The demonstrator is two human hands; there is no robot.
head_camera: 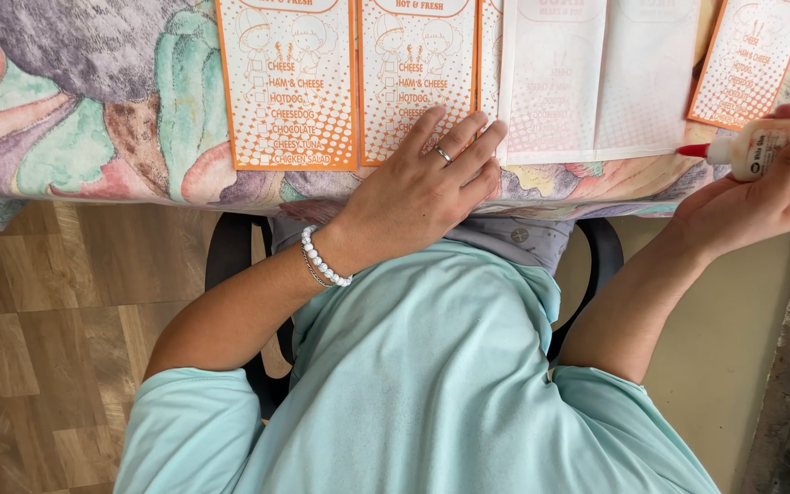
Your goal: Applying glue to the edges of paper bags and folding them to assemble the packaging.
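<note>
Wood-pattern flooring [20, 348] shows at the left, below a bench covered by a cloth [93, 110] painted with large soft-coloured shapes; the bench edge runs across the view just above the person's lap. Along that edge lie orange-and-white printed sheets: one [287, 91] at the left, a second [413, 64] beside it, then a pale sheet [596, 82] turned blank side up, and a tilted orange one [747, 59] at the far right, partly cut off by the frame. The left hand [422, 187], with a ring and a white bead bracelet [322, 258] at the wrist, lies flat on the lower corner of the second sheet, fingers [468, 146] straight and slightly spread, their tips reaching the pale sheet's left border. The right hand [761, 197] holds a glue bottle [774, 146] off the bench's right end, fingers wrapped around its white body, the red nozzle [695, 151] pointing left towards the pale sheet's lower right corner, near it but not touching. What is in the bottle cannot be told. Open room lies between the two hands along the bench edge. A pale teal shirt [432, 384] fills the foreground, and a dark chair [230, 247] shows beneath the arms.
</note>
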